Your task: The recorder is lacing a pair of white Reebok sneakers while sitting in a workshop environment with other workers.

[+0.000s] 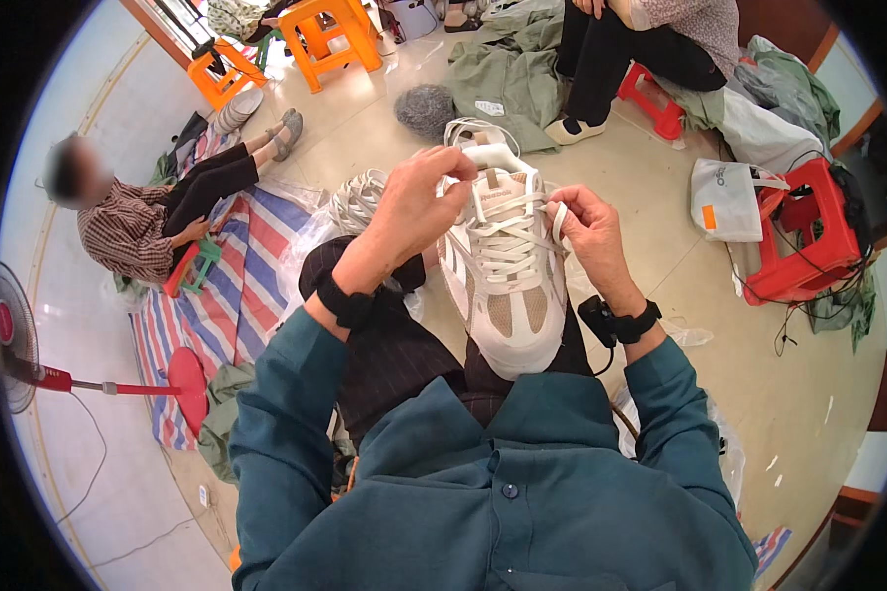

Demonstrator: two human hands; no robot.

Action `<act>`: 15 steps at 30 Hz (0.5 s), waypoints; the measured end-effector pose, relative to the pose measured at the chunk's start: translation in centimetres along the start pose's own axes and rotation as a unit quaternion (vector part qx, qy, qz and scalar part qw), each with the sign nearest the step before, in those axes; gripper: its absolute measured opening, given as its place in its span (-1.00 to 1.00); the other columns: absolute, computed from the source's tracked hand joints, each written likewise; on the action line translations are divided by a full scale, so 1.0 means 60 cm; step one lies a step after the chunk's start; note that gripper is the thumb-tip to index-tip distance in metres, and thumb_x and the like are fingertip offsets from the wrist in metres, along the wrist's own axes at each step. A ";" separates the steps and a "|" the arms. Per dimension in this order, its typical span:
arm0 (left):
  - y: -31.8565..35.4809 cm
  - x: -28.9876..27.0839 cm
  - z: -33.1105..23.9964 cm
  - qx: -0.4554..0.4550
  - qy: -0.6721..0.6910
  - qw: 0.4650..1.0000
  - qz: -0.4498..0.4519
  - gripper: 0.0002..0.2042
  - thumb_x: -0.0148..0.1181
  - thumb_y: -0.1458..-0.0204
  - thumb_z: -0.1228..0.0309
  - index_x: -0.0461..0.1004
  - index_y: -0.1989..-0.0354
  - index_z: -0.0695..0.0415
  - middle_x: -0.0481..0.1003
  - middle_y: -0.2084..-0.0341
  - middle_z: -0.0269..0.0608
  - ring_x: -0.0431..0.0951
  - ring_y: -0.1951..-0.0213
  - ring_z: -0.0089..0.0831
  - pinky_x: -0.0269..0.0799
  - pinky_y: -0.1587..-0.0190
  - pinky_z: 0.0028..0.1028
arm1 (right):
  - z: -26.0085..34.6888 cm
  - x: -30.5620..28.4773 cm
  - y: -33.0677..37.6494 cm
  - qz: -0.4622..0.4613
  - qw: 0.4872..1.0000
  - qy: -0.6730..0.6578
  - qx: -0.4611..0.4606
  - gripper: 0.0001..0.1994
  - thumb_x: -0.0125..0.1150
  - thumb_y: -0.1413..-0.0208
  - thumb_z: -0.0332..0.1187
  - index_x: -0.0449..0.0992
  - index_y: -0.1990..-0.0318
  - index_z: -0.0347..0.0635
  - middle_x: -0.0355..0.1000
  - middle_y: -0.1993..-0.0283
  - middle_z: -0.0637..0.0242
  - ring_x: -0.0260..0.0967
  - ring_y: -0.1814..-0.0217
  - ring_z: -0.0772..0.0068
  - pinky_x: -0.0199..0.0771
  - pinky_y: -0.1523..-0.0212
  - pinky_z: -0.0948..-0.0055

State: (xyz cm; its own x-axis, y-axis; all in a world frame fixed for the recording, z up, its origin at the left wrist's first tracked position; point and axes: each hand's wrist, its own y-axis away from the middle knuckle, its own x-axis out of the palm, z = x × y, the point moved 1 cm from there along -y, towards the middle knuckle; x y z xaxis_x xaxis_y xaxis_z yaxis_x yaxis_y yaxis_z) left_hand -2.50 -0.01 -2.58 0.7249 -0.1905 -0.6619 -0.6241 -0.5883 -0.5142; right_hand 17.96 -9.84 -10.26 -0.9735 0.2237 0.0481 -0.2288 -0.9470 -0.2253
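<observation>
A white and beige sneaker [518, 320] rests on my lap, its toe toward me. White shoelaces [508, 254] criss-cross its tongue. My right hand [595, 236] pinches a loop of lace at the right side of the eyelets. Beside the upper left of the shoe opening is my left hand [404, 209], its fingers curled in; anything between them is hidden or too small to make out. Several white laces lie in a bundle [357, 202] left of my left hand. More loose lace shows beyond the shoe's heel.
A seated person [133, 222] is at the left, near a striped sheet [251, 256] and a red fan [187, 389]. Another person [650, 49] sits at the far right. A red stool [808, 231] with cables and a white bag [724, 202] stands right. Green cloth [508, 84] lies ahead.
</observation>
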 end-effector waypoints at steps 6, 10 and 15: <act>-0.009 -0.007 -0.031 -0.052 -0.125 0.987 0.090 -0.84 0.18 0.10 0.39 0.51 0.51 0.26 0.52 0.52 -0.10 0.55 0.42 -0.22 0.42 0.32 -0.35 | -0.003 -0.001 0.002 -0.003 1.000 -0.011 0.004 -0.92 0.16 -0.17 -0.42 0.46 0.30 -0.23 0.33 0.52 0.60 0.18 0.51 0.81 0.19 0.51 0.72; -0.001 -0.009 -0.042 -0.090 -0.137 0.979 0.120 -0.80 0.19 0.11 0.33 0.51 0.51 0.25 0.51 0.56 -0.07 0.54 0.47 -0.18 0.42 0.36 -0.32 | -0.008 -0.005 0.000 0.004 1.000 -0.021 0.009 -0.92 0.16 -0.17 -0.42 0.46 0.30 -0.23 0.33 0.52 0.60 0.17 0.51 0.81 0.17 0.51 0.71; 0.007 0.000 -0.035 -0.126 -0.144 0.964 0.186 -0.82 0.15 0.13 0.35 0.51 0.51 0.23 0.49 0.63 -0.03 0.53 0.53 -0.17 0.41 0.40 -0.30 | -0.008 0.002 0.000 -0.001 1.000 -0.017 -0.001 -0.92 0.16 -0.17 -0.42 0.46 0.30 -0.23 0.32 0.52 0.60 0.17 0.50 0.81 0.16 0.51 0.71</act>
State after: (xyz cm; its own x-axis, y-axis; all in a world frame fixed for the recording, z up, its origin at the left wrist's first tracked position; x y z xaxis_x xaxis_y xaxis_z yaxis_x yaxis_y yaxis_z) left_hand -2.14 -1.87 -1.66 0.3314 -0.2191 -0.9177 -0.7084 -0.7002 -0.0886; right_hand 17.86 -9.70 -10.72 -0.9727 0.2169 0.0822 -0.2301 -0.9463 -0.2268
